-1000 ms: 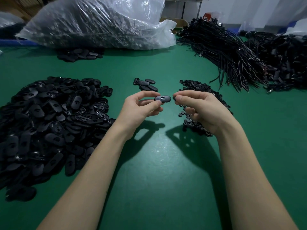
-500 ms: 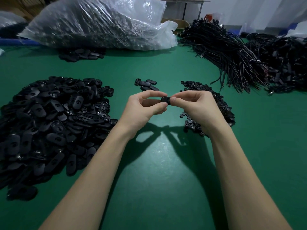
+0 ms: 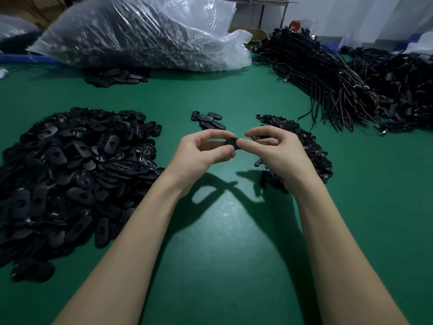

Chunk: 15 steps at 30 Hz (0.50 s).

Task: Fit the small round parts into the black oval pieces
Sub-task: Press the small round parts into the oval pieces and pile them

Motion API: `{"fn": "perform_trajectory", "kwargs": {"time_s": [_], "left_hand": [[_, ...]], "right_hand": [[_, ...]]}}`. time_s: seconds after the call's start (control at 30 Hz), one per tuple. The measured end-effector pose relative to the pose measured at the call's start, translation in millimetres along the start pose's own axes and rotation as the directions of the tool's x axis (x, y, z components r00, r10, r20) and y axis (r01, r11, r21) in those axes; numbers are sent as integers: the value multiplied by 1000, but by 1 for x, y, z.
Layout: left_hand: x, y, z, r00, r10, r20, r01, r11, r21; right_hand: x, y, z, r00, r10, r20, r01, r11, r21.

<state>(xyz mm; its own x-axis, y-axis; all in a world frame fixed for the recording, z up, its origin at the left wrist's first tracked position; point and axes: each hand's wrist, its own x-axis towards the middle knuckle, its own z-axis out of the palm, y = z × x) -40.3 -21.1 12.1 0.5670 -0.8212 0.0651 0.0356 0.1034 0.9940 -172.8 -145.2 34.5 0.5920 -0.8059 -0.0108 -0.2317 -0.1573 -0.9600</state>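
A: What does the head view show at the centre?

B: A left hand (image 3: 199,156) and a right hand (image 3: 278,153) meet above the green felt table (image 3: 222,242), pinching one small black oval plastic piece (image 3: 233,143) between them. The left thumb and forefinger curl round its left end; the right thumb presses on its right end, with the right forefinger arched above it

A: Is a round part in it?

B: I cannot tell; fingers cover most of it

A: And the stock?

B: A large heap of black oval plastic shells (image 3: 70,174) lies left of the arms. A smaller heap of tiny black round parts (image 3: 311,146) lies just behind the right hand. A few loose oval pieces (image 3: 208,119) sit beyond the hands

A: Further back?

B: A clear plastic sack of dark parts (image 3: 140,34) at the far left, bundles of black cables (image 3: 328,76) at the far right
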Motion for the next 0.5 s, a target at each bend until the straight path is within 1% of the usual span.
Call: {"fn": "perform_trajectory", "kwargs": {"time_s": [0.13,0.23,0.33,0.5], "left_hand": [[0,1,0,997,-76,30,78,992,-95],[0,1,3,994,-105,26,108,983,-146],[1,1,0,994,-107,16,108,986,-124],[2,-1,-2,997,-73,7,73,997,-12]], "right_hand": [[-3,2,0,989,62,134,-73,995,73],[-3,2,0,986,59,153,-71,995,72],[-3,0,-4,982,49,182,-54,998,25],[-2,-5,-4,991,-35,129,49,993,-105]]}}
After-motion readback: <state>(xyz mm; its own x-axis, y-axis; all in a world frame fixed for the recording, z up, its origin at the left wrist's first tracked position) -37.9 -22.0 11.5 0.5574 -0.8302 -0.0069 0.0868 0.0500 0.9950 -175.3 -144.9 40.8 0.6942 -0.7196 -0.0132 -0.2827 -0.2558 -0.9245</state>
